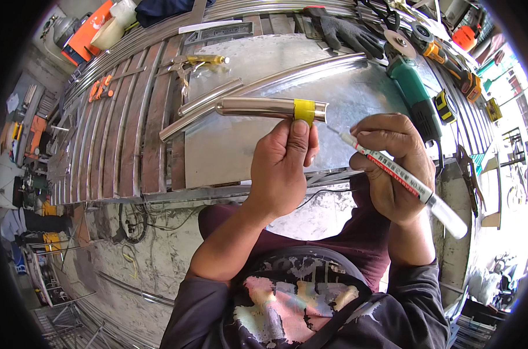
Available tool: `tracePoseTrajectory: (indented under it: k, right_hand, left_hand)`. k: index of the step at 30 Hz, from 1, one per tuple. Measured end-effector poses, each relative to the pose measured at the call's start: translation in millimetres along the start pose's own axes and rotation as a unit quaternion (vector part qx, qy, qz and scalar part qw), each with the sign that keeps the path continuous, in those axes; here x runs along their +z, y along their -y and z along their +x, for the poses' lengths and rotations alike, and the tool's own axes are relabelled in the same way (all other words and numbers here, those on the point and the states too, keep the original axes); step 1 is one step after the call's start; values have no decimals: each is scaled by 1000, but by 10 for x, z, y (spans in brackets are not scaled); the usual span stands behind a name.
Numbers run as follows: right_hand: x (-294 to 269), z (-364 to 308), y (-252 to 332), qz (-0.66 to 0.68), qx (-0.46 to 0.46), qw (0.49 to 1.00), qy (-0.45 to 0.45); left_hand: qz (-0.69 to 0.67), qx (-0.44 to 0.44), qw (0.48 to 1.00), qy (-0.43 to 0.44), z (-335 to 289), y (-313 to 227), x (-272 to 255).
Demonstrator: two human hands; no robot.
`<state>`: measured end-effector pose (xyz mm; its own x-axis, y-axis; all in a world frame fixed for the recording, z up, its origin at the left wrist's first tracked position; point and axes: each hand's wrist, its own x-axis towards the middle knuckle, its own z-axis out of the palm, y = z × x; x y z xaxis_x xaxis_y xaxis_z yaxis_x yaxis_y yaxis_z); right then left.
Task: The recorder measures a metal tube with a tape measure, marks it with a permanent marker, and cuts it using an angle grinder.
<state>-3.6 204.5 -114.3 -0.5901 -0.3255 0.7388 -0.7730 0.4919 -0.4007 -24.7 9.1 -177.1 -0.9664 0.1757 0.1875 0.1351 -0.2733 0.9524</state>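
What counts is the small gap between the nib of the white marker and the cut end of the steel tube: the nib sits just up and left of the right hand's fingers, near the tube's lower right edge, and contact cannot be told. Those fingers pinch the barrel, which slants down and right. The left hand is the nearer to the tube, its thumb pressed on the yellow tape and its other fingers curled behind, pinching the tube there. From this grip the long axis runs almost level to the left, the short cut end lying to the right. Hidden are most left fingertips and the tube's far side; whether its left end touches the longer tubes beyond is unclear.
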Motion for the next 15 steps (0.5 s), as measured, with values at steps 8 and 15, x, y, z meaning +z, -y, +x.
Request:
tracePoseTrajectory:
  k: [8,15]
  right_hand:
    - [182,54,-105,11,-76,997,-2]
    - [241,50,-178,23,-113,993,4]
  left_hand:
    - [7,-3,1000,20,29,4,0]
    - [-3,-8,1000,5,37,27,-2]
